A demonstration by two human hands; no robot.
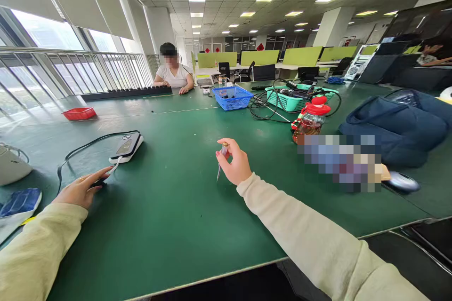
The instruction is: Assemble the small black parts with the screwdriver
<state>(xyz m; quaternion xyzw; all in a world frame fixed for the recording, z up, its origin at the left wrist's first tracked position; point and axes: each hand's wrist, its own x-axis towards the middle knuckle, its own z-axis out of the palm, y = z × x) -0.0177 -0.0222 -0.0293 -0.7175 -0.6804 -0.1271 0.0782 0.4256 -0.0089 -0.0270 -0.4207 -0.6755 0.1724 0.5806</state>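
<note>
My right hand [234, 161] is closed on a small screwdriver [223, 150], above the middle of the green table. Its handle is clear with a brownish cap, and its thin metal shaft points down toward the tabletop. At the left, my left hand [79, 190] has its fingers closed round a small black piece [102, 181], mostly covered by the fingers. A white cable [116, 165] runs from close to those fingertips to a phone [127, 145], which rests on a white block. I cannot tell whether the cable joins the black piece.
On the green table [169, 225] stand a red tray [79, 113], a blue basket [232, 98], a teal basket [296, 99] with cables, and a red-lidded jar [310, 120]. A navy bag [395, 127] lies right; gloves [19, 204] lie left. A person [173, 73] sits across.
</note>
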